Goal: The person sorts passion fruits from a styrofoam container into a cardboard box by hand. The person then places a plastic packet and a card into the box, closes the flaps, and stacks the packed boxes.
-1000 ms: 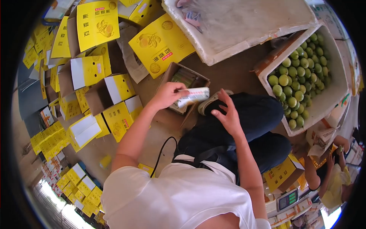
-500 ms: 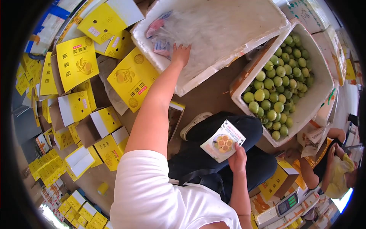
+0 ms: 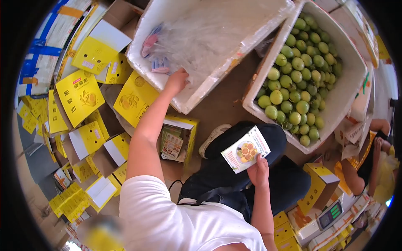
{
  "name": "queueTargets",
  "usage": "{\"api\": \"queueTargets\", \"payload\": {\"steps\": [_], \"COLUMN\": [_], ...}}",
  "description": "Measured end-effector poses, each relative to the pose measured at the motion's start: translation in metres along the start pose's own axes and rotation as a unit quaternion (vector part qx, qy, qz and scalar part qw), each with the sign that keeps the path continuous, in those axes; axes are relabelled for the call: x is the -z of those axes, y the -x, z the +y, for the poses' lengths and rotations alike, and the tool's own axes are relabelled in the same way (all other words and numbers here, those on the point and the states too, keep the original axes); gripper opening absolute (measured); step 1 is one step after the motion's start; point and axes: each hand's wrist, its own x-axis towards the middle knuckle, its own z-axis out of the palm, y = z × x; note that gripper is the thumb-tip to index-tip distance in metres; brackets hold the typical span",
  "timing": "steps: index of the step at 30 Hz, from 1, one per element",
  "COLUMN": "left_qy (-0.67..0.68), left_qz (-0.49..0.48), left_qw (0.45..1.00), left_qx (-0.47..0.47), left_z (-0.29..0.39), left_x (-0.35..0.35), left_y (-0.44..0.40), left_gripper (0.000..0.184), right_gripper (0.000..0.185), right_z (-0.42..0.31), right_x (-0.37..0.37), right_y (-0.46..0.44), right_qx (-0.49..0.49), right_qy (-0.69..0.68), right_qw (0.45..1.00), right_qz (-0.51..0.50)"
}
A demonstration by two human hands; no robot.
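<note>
My left hand (image 3: 177, 80) reaches into the large white foam box (image 3: 234, 54), its fingers bent over the clear plastic bags (image 3: 197, 39) inside. Whatever those fingers pinch is too small to make out. Pink and blue bundles (image 3: 151, 44) lie in the box beyond that hand. My right hand (image 3: 258, 170) grips a printed card (image 3: 246, 149) with a fruit picture, above my knee. Below the foam box an open yellow carton (image 3: 190, 124) contains more printed cards (image 3: 172, 144).
A second foam box (image 3: 248, 100) of green round fruit (image 3: 296, 76) stands at the right. Yellow cartons (image 3: 80, 97) crowd the left side. Another person (image 3: 356, 178) sits at the far right, near a scale (image 3: 330, 215).
My left hand has gone from holding the cards, over the carton, into the foam box. The printed card is now in my right hand, which was empty at first. The view has shifted.
</note>
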Motion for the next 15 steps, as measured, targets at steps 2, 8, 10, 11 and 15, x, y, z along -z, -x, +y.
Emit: {"api": "queueTargets", "payload": {"steps": [2,8,10,11,15], "left_qy": [0.082,0.473,0.688,0.687,0.666], "left_qz": [0.115,0.166,0.200,0.198,0.105], "left_qw": [0.989,0.837,0.669,0.673,0.714], "left_qx": [0.043,0.219,0.198,0.191,0.187], "left_z": [0.015,0.022,0.044,0.048,0.125], "left_x": [0.011,0.049,0.062,0.066,0.088], "left_y": [-0.006,-0.002,0.000,0.004,0.015], "left_gripper": [0.023,0.025,0.026,0.026,0.025], "right_gripper": [0.034,0.038,0.040,0.040,0.046], "right_z": [-0.002,0.002,0.002,0.000,-0.007], "right_x": [-0.004,0.002,0.004,0.005,0.010], "right_y": [0.002,0.002,0.004,0.006,0.024], "right_qx": [0.004,0.018,0.019,0.025,0.059], "right_qy": [0.016,0.011,0.014,0.011,0.022], "right_qw": [1.000,0.999,0.999,0.999,0.996], "right_qz": [-0.009,-0.032,-0.027,-0.029,-0.063]}}
